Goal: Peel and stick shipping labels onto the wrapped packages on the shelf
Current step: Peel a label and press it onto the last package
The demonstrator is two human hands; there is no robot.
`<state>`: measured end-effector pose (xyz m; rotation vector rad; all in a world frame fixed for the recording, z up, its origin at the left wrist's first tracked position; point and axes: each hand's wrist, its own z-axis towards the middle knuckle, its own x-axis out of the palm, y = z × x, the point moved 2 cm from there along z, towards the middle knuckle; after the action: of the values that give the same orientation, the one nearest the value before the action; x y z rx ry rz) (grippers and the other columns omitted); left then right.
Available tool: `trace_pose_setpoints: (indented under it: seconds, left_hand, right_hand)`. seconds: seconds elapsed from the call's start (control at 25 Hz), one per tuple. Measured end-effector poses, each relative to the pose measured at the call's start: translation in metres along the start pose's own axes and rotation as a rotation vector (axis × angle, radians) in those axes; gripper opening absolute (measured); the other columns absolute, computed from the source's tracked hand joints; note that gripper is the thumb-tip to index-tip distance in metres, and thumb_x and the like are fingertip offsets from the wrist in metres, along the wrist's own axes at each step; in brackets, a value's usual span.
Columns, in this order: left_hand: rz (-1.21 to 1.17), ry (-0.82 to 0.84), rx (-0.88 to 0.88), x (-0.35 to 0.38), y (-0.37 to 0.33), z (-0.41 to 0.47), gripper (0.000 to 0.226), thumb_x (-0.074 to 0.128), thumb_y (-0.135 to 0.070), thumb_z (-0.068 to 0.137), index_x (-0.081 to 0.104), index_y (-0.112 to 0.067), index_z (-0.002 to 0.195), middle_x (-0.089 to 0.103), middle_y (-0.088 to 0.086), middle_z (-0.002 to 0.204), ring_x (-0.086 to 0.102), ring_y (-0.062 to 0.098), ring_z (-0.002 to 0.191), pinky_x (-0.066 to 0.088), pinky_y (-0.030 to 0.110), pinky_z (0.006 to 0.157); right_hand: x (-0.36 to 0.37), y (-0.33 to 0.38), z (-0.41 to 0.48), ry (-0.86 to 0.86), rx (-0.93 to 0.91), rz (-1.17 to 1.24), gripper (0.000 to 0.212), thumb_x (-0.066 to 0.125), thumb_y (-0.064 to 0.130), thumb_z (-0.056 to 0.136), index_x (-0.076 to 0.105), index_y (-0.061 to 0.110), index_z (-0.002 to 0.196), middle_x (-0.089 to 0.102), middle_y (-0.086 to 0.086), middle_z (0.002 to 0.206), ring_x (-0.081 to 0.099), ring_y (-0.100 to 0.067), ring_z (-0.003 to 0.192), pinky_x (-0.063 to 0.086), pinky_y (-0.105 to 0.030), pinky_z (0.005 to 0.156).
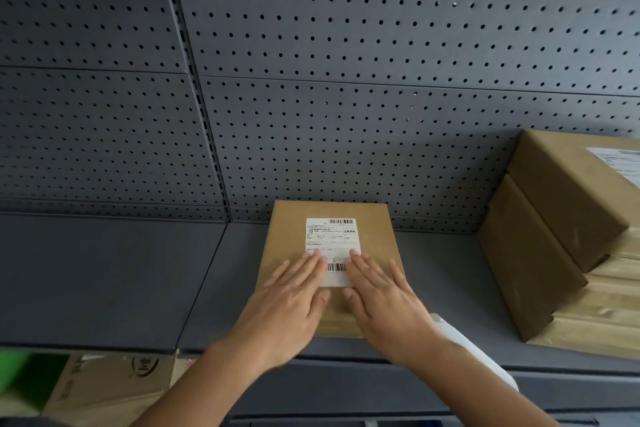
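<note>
Package: I see one flat package (pixel 377 229) in brown wrap at centre frame. It lies on the grey shelf (pixel 121 270) with its far edge near the pegboard back (pixel 346 45).
Label: a white shipping label (pixel 330 236) sits on the package top with a barcode at its upper right. A second barcode shows low down, between the two hands.
Left grip (pixel 291 298): a bare hand, released and flat with straight fingers. Its fingertips press the label's lower left part.
Right grip (pixel 384 298): also released and flat. Its fingertips press the label's lower right part. I read neither hand as curled round anything.
Right of frame: a stack of wrapped packages (pixel 554 218) stands on the same shelf, apart from the centre one. The top one carries its own label (pixel 620 163).
Under the right wrist: a white sheet (pixel 464 340) lies at the shelf's front edge. I cannot tell what it is.
Lower left: a printed cardboard box (pixel 104 388) sits below the shelf.
</note>
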<state>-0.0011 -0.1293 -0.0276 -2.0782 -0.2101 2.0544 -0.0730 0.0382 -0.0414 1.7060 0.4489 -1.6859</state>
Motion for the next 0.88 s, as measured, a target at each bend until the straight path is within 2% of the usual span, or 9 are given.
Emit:
trace_pose_setpoints:
  seconds: [0.16, 0.24, 0.36, 0.44, 0.52, 0.6, 0.68, 0.76, 0.88]
  left_hand:
    - [0.044, 0.052, 0.043, 0.012, -0.011, -0.015, 0.074, -0.010, -0.056, 0.092, -0.007, -0.026, 0.160, -0.017, -0.012, 0.165, -0.018, -0.002, 0.151, -0.005, 0.031, 0.127]
    - [0.060, 0.047, 0.025, 0.015, -0.005, -0.018, 0.074, -0.011, -0.056, 0.092, -0.007, -0.026, 0.160, -0.018, -0.013, 0.165, -0.018, -0.002, 0.151, -0.002, 0.033, 0.127]
    - [0.067, 0.038, -0.035, 0.015, 0.005, -0.023, 0.062, -0.004, -0.051, 0.101, -0.011, -0.028, 0.159, -0.021, -0.016, 0.163, -0.019, -0.002, 0.150, -0.003, 0.032, 0.128]
    - [0.078, 0.030, -0.104, 0.014, 0.017, -0.029, 0.058, 0.000, -0.051, 0.105, -0.016, -0.029, 0.156, -0.025, -0.014, 0.162, -0.022, 0.000, 0.150, -0.009, 0.029, 0.126]
    - [0.084, 0.009, -0.181, 0.011, 0.034, -0.034, 0.059, -0.002, -0.053, 0.104, -0.017, -0.028, 0.155, -0.025, -0.012, 0.162, -0.021, 0.002, 0.150, -0.010, 0.027, 0.123]
    - [0.041, -0.014, -0.253, 0.011, 0.048, -0.038, 0.063, 0.000, -0.055, 0.102, -0.014, -0.027, 0.157, -0.019, -0.012, 0.164, -0.015, 0.002, 0.151, -0.008, 0.025, 0.122]
    - [-0.103, -0.018, -0.351, 0.013, 0.057, -0.039, 0.070, 0.007, -0.060, 0.100, -0.007, -0.026, 0.160, -0.010, -0.011, 0.167, -0.006, 0.003, 0.154, -0.001, 0.025, 0.124]
    - [-0.383, -0.025, -0.488, 0.015, 0.063, -0.039, 0.078, 0.017, -0.067, 0.097, 0.001, -0.027, 0.162, 0.003, -0.010, 0.170, 0.008, 0.008, 0.155, 0.011, 0.031, 0.124]
    - [-0.855, -0.065, -0.610, 0.015, 0.058, -0.033, 0.077, 0.034, -0.068, 0.096, 0.018, -0.031, 0.161, 0.029, -0.015, 0.162, 0.028, 0.011, 0.150, 0.022, 0.035, 0.120]
  right_hand:
    - [0.020, 0.011, -0.014, -0.059, -0.089, -0.059, 0.060, 0.012, 0.045, 0.106, 0.031, 0.019, 0.156, 0.027, 0.003, 0.162, 0.020, -0.010, 0.150, 0.014, -0.046, 0.124]
    - [0.023, 0.006, -0.017, -0.070, -0.061, -0.109, 0.055, 0.027, 0.042, 0.104, 0.041, 0.017, 0.151, 0.038, 0.002, 0.158, 0.031, -0.011, 0.147, 0.015, -0.043, 0.117]
    - [0.021, -0.007, -0.022, -0.089, -0.025, -0.142, 0.055, 0.029, 0.043, 0.103, 0.046, 0.017, 0.149, 0.041, 0.003, 0.156, 0.032, -0.008, 0.145, 0.013, -0.041, 0.115]
    - [0.016, -0.019, -0.028, -0.086, 0.025, -0.136, 0.061, 0.020, 0.048, 0.102, 0.041, 0.020, 0.152, 0.035, 0.007, 0.159, 0.022, -0.003, 0.146, 0.009, -0.040, 0.118]
    - [0.011, -0.030, -0.035, -0.055, 0.071, -0.126, 0.073, -0.001, 0.057, 0.098, 0.023, 0.023, 0.158, 0.016, 0.012, 0.164, 0.004, 0.000, 0.148, -0.001, -0.036, 0.123]
    - [0.006, -0.041, -0.040, 0.012, 0.135, -0.096, 0.078, -0.009, 0.061, 0.092, 0.006, 0.025, 0.159, -0.002, 0.015, 0.164, -0.007, 0.000, 0.149, -0.009, -0.031, 0.122]
    - [0.001, -0.049, -0.041, 0.029, 0.243, 0.049, 0.074, 0.004, 0.062, 0.097, 0.002, 0.023, 0.159, -0.004, 0.013, 0.165, -0.006, -0.003, 0.151, -0.005, -0.026, 0.121]
    - [-0.004, -0.052, -0.040, 0.041, 0.396, 0.365, 0.071, 0.025, 0.058, 0.101, 0.003, 0.024, 0.160, 0.003, 0.009, 0.167, 0.003, -0.007, 0.153, 0.006, -0.024, 0.120]
    - [0.001, -0.055, -0.032, 0.072, 0.599, 0.825, 0.076, 0.043, 0.060, 0.097, 0.008, 0.034, 0.159, 0.034, 0.011, 0.156, 0.035, -0.016, 0.144, 0.030, -0.030, 0.113]
